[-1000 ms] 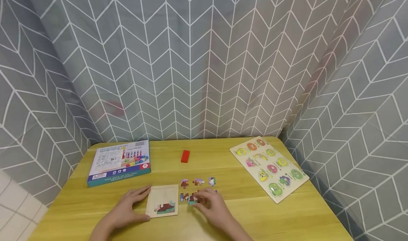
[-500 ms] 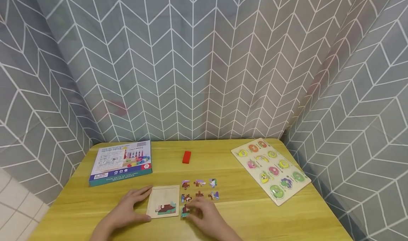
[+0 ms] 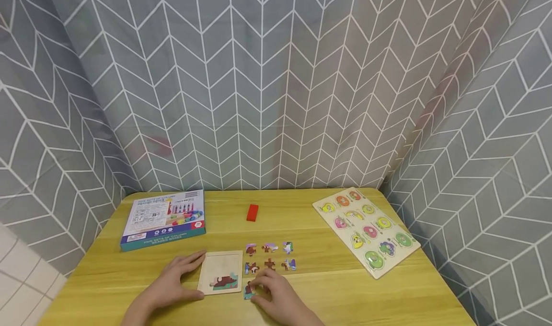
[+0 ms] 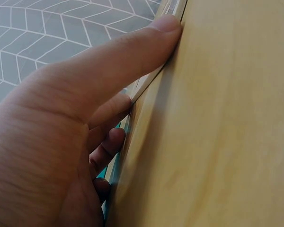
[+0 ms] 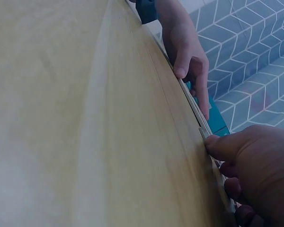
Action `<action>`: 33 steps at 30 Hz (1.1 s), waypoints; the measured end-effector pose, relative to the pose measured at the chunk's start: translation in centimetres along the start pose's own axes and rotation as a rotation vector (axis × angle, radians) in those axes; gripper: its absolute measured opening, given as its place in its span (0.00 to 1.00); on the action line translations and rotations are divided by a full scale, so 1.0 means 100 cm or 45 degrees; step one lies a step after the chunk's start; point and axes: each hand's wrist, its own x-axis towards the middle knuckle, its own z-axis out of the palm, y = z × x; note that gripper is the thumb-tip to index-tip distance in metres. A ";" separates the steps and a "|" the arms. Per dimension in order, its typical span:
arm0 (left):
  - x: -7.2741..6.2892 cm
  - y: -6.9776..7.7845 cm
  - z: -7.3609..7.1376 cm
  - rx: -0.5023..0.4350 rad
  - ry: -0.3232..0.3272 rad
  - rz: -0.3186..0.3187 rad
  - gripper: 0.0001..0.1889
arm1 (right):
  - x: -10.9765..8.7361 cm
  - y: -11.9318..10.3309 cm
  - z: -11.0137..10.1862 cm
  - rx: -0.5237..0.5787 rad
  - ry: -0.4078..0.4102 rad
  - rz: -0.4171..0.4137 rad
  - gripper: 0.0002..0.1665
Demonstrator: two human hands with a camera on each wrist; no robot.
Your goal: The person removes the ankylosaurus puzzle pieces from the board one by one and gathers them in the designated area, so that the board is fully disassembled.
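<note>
A small square wooden puzzle tray point(image 3: 220, 263) lies flat on the table, with joined brown, pink and teal pieces point(image 3: 225, 281) in its lower right corner. My left hand point(image 3: 172, 283) rests along the tray's left side, thumb at the near corner and forefinger at the far one. In the left wrist view the thumb point(image 4: 165, 28) touches the tray's edge. Just right of the tray, my right hand point(image 3: 278, 295) pinches a brown and teal puzzle piece point(image 3: 248, 291) low at the table; the right wrist view shows the thumb point(image 5: 217, 144) on its edge.
Several loose puzzle pieces point(image 3: 269, 264) lie in two rows beyond my right hand. A red block point(image 3: 252, 213) sits farther back. A boxed toy set point(image 3: 164, 219) stands back left, and a fruit puzzle board point(image 3: 366, 230) lies at the right. Patterned curtains point(image 3: 267, 86) enclose the table.
My right hand has brought the pinched piece left and nearer, down beside the tray's lower right side, and turned it slightly. My left hand stays at the tray.
</note>
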 end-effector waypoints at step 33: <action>0.000 0.000 0.000 -0.035 -0.009 -0.020 0.52 | 0.001 -0.001 0.000 0.076 0.024 -0.006 0.15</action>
